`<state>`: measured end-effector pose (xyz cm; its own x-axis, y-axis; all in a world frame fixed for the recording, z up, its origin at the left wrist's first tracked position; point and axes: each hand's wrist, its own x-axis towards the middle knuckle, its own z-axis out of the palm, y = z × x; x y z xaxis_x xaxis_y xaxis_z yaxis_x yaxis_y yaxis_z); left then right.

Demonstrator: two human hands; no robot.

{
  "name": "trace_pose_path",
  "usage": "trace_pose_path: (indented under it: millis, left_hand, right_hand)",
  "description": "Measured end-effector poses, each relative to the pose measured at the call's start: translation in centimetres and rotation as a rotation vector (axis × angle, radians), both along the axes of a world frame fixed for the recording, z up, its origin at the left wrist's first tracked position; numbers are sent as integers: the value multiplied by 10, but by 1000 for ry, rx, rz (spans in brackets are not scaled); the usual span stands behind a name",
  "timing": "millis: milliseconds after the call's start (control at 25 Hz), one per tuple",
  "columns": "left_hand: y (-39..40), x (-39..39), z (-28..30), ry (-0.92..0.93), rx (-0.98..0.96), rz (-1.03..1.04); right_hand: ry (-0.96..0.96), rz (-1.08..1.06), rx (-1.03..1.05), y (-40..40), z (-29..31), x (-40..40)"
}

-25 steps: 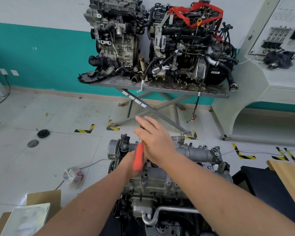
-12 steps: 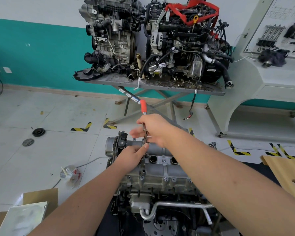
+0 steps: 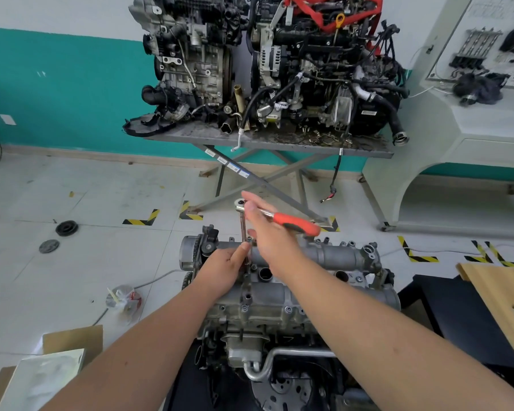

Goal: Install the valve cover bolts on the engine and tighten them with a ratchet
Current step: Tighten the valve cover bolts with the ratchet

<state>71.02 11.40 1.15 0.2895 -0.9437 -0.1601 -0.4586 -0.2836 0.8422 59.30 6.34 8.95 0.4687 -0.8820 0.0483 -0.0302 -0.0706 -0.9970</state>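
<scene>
Nearest to us, a silver coolant pipe [image 3: 282, 355] curves across the front of the engine [image 3: 267, 304], below both forearms. The grey valve cover [image 3: 333, 256] runs across the engine top, with small bolts [image 3: 244, 308] visible along its near edge, below our left knuckles.

Our left hand [image 3: 221, 266] rests on the cover's left end, thumb and forefinger pinching the lower part of the extension bar [image 3: 243, 232], which stands upright just past the fingertips. Whether its socket sits on a bolt we cannot tell; the fingers hide the tip.

Our right hand [image 3: 272, 232] is just right of the bar, fingers stretched out loosely, pressing against the ratchet [image 3: 279, 216] near its head. The ratchet head tops the bar, above the left fingertips; its orange handle [image 3: 298, 223] sticks out to the right, beyond the right hand's fingers. We cannot tell if the thumb wraps the shank.

Left of the left hand, a cardboard box [image 3: 72, 339] and a black disc [image 3: 66, 227] lie on the tiled floor. Far beyond the fingers, a scissor-leg table [image 3: 267, 143] carries two more engines [image 3: 279, 63] against the teal wall [image 3: 57, 90].
</scene>
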Motion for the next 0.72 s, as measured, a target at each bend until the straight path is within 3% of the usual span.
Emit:
trace_pose_path:
  millis: [160, 280, 440, 560, 720]
  left_hand:
    - [-1, -3, 3, -2, 8, -8]
    - [-6, -5, 1, 128, -17, 14]
    - [0, 0, -4, 69, 60, -37]
    - [1, 1, -5, 42, 55, -12]
    - [3, -2, -5, -62, 43, -62]
  right_hand:
    - [330, 60, -954, -20, -1, -7]
    - [601, 225, -1322, -29, 23, -1]
    - [1105, 396, -1310, -34, 54, 14]
    - [1147, 499, -1033, -35, 69, 25]
    - [1178, 441, -792, -38, 76, 30]
